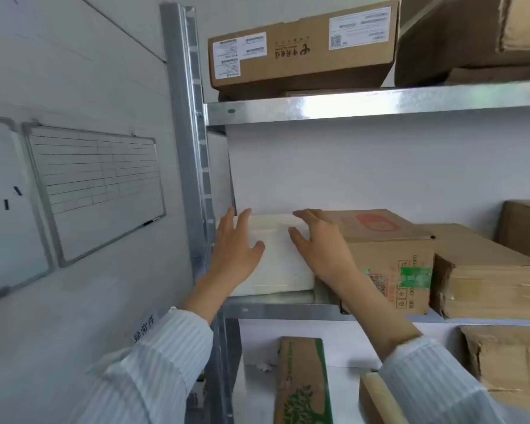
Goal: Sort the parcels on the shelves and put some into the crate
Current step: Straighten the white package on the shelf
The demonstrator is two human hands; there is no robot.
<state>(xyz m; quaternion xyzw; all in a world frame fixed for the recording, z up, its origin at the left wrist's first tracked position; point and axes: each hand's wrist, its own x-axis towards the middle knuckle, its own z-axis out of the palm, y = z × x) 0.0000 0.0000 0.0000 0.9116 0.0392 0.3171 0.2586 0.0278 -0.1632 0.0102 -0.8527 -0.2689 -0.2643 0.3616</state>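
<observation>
A white foam parcel (277,255) lies at the left end of the middle shelf (276,308). My left hand (236,249) rests flat on its left top corner with the fingers spread. My right hand (318,243) lies on its right side, fingers straight over the top edge. Right beside the white parcel stands a brown cardboard box (389,258) with red print and a green sticker. No crate is in view.
Flat cardboard stacks (484,283) fill the middle shelf's right. A labelled flat box (303,53) sits on the top shelf (380,102). Below are a green-printed carton (303,384) and more cardboard (508,356). The steel upright (190,148) and a wall whiteboard (95,188) stand left.
</observation>
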